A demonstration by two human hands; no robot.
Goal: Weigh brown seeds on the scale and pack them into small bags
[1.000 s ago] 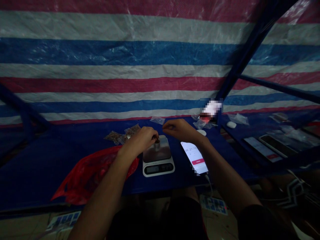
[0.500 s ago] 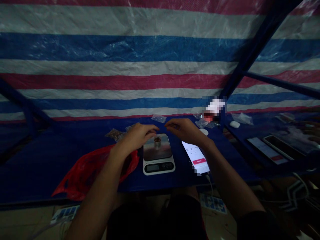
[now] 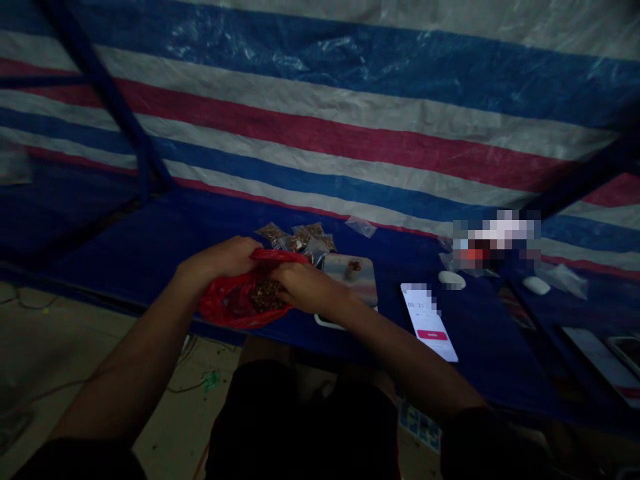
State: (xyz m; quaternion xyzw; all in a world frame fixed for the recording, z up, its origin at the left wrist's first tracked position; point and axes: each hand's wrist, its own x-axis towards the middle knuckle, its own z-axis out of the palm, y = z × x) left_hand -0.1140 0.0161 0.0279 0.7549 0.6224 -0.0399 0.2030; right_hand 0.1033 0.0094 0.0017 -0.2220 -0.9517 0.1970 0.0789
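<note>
1. Both hands have left the kitchen scale (image 3: 350, 283) and gone over to the red plastic bag (image 3: 235, 300); head view has swung left and down
2. Left hand (image 3: 220, 260): grip clamped on the bag's upper rim, holding the mouth up and open
3. Right hand (image 3: 300, 283): fingers down at the bag mouth, touching brown dried bits (image 3: 265, 293) inside; whether the grip is pinched on any, cannot tell
4. Bag sits at the near edge of the blue tabletop (image 3: 150, 247), just left of the scale
5. Judgement: hold the rim taut and high so the thin film does not fold over the opening; take small pinches
6. Textures: bag crinkly, glossy, limp; scale platform smooth steel with a small brown heap on it; clear filled pouches (image 3: 295, 239) behind; lit phone (image 3: 430, 323) to the right
</note>
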